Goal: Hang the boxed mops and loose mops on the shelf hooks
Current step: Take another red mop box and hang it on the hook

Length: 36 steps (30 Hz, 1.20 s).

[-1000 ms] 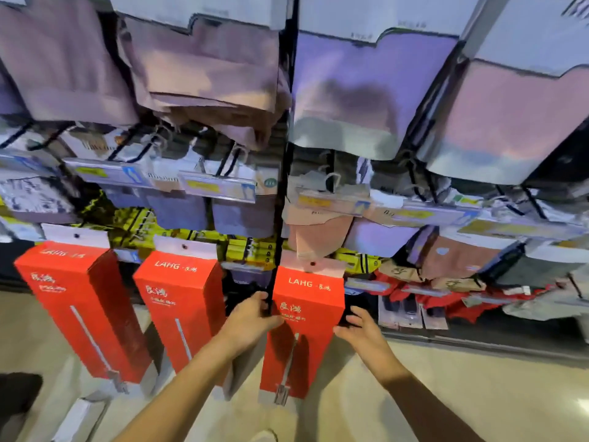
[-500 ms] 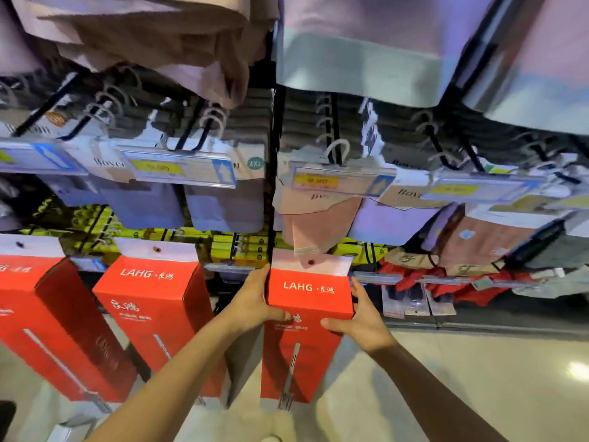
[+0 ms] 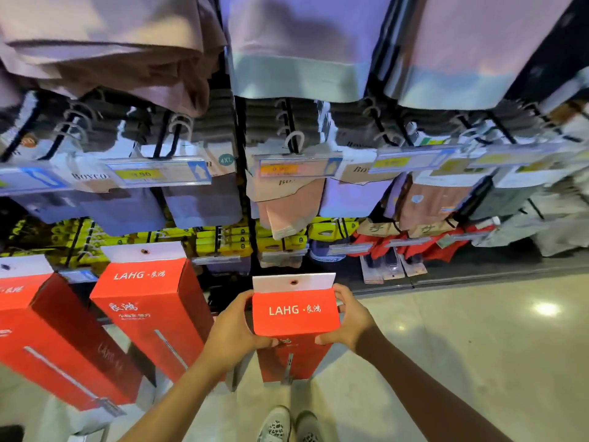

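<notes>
Both hands shifted up the boxed mop [image 3: 294, 314]: left hand [image 3: 234, 333] and right hand [image 3: 347, 317] gripped its top section. Box pulled off the shelf, white hang tab clear, toward the person.

Glossy beige floor [image 3: 478, 346], stocked shelving [image 3: 242, 154]

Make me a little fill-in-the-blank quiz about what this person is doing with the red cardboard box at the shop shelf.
1. The tall red cardboard box is held by ____ hands, the left hand and the right hand.
2. The large white lettering on the held box reads ____.
3. The hang hole sits in the box's ____ top tab.
4. Other red boxes hang to the ____ of the held box.

Missing words: two; LAHG; white; left
</notes>
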{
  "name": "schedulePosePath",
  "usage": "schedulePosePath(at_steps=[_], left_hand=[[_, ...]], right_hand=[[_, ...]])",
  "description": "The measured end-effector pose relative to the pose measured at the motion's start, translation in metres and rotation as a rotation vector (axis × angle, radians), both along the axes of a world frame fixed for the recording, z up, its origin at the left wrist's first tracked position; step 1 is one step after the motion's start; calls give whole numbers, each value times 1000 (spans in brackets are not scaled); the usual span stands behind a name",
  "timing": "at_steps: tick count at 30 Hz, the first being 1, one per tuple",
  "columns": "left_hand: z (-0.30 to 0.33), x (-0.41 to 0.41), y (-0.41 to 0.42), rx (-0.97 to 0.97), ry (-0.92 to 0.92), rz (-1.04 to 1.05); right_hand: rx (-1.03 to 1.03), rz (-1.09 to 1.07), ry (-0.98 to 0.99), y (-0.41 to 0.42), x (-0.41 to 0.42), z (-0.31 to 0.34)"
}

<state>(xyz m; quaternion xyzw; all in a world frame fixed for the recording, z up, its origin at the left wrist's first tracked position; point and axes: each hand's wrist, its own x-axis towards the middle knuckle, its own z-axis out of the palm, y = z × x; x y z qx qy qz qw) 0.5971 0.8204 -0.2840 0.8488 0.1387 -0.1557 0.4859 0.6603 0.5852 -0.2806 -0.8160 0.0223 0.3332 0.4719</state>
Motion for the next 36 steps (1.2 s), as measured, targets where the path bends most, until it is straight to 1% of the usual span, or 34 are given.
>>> schedulePosePath(at_steps=[4, 8, 16, 20, 23, 28, 30, 36], left_hand=[[26, -24, -20, -4, -41, 0], [83, -34, -39, -35, -89, -73], [223, -38, -83, -168, -243, -339], [282, -38, -120, -211, -294, -495], [317, -41, -158, -239, -350, -610], [361, -62, -242, -337, -350, -778], [374, -78, -283, -372, -346, -823], [403, -148, -414, -415, -376, -1047]], right_hand=[[-33, -33, -19, -21, -27, 26], [22, -125, -70, -47, -57, 81], [171, -427, -261, -103, -130, 210], [201, -602, -374, -134, -169, 259], [219, -732, -463, -162, -203, 289], [200, -920, -592, -220, -268, 319], [178, -987, -631, -248, -298, 329], [62, -1179, -741, -338, -407, 356]])
